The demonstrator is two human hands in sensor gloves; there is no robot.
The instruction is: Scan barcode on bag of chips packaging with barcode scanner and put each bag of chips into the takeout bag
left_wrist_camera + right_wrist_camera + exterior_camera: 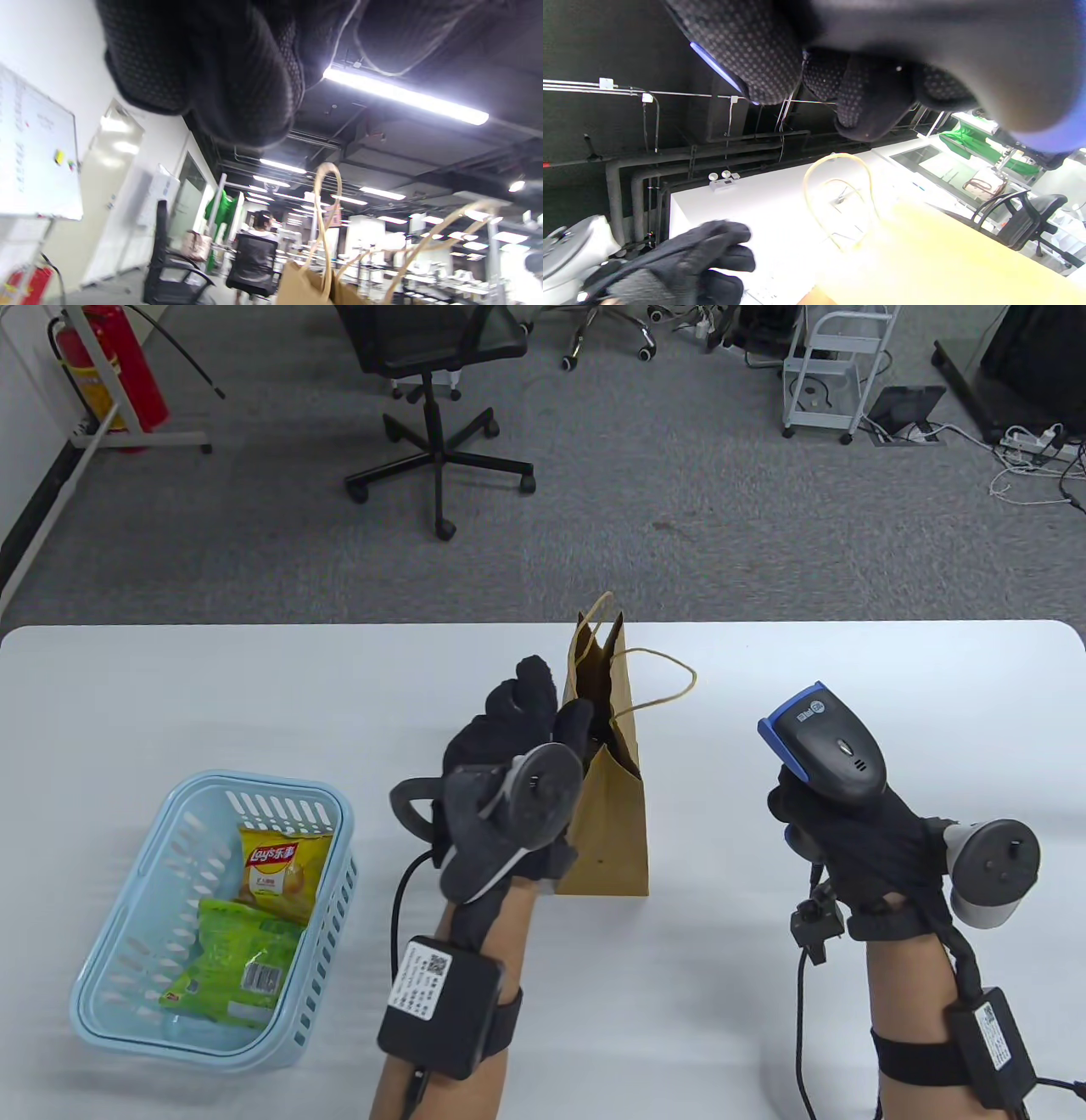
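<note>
Our left hand at takeout bag mouth, grip loose, holding nothing. Right hand grip wrapped round scanner. Risk: bumping the bag over on counter; two chip bags still in basket.

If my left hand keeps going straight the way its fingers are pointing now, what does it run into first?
Most likely the paper takeout bag. The left hand points up and away at the bag's open top, fingertips already at its rim. Depth is unclear, so it may be touching already.
</note>
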